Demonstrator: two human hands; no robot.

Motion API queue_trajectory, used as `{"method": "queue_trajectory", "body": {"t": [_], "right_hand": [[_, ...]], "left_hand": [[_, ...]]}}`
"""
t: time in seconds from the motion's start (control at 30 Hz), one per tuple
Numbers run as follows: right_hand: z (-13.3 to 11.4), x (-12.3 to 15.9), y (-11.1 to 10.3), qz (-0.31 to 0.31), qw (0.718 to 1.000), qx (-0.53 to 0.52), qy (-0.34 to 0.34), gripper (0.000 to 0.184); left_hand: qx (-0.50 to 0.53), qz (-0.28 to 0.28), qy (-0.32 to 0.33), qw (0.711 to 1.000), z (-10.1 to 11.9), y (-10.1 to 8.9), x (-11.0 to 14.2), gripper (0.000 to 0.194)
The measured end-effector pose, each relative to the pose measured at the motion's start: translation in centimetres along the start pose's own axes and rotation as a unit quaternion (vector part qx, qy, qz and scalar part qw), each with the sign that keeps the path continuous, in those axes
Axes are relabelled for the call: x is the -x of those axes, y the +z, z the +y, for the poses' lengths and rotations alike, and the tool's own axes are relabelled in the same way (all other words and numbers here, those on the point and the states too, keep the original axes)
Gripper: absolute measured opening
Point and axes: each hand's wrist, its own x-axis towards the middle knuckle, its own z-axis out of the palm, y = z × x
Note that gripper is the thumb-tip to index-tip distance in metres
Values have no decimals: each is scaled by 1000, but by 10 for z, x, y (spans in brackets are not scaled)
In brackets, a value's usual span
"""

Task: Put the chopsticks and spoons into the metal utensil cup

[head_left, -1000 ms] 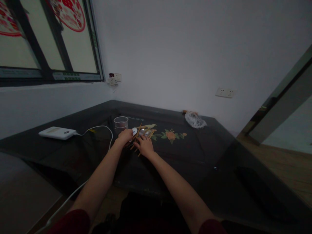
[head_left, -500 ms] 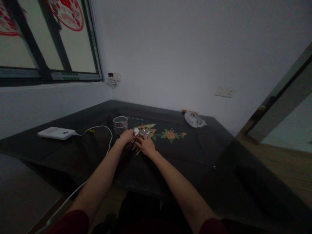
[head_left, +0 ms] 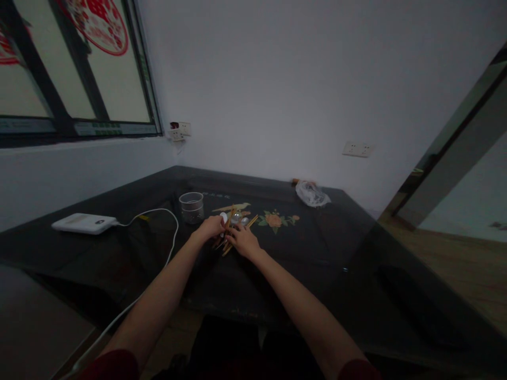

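Observation:
A loose bundle of chopsticks lies on the dark table, with shiny metal spoons among them and their bowls at the far end. My left hand is closed at the left side of the bundle, its fingertips on the chopsticks beside a pale round piece, maybe another spoon bowl. From the right, my right hand curls its fingers over the chopsticks. Both hands partly hide the bundle. Just left of it stands a see-through round utensil holder, upright, with a dotted lower part.
A white power bank sits at the left, its white cable running over the table's front edge. Toward the back is a crumpled clear plastic bag. A dark long object lies at the right. Flowers decorate the tabletop.
The view has shifted slightly. My left hand has moved a little right along the bundle, away from the holder, uncovering more of it. My right hand stays on the chopsticks.

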Motion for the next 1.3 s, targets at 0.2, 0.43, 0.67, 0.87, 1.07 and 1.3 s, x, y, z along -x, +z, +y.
{"method": "queue_trajectory", "body": {"t": [0.2, 0.43, 0.67, 0.87, 1.07, 1.3], "right_hand": [[14, 12, -6, 9, 1000, -3, -2, 40], [39, 35, -13, 5, 1000, -14, 3, 38], [63, 65, -26, 12, 1000, -13, -1, 38], [84, 91, -36, 19, 1000, -13, -10, 40], [111, 113, -43, 30, 999, -21, -6, 39], [144, 143, -56, 39, 999, -22, 4, 38]], "left_hand": [[0, 7, 35, 999, 20, 2, 11, 22], [2, 7, 123, 992, 28, 18, 5, 21], [33, 3, 179, 983, 53, 35, 10, 20], [8, -12, 211, 977, 83, 42, 15, 19], [-9, -19, 215, 976, 120, 48, 23, 24], [7, -17, 214, 977, 159, 64, 29, 25]]}}
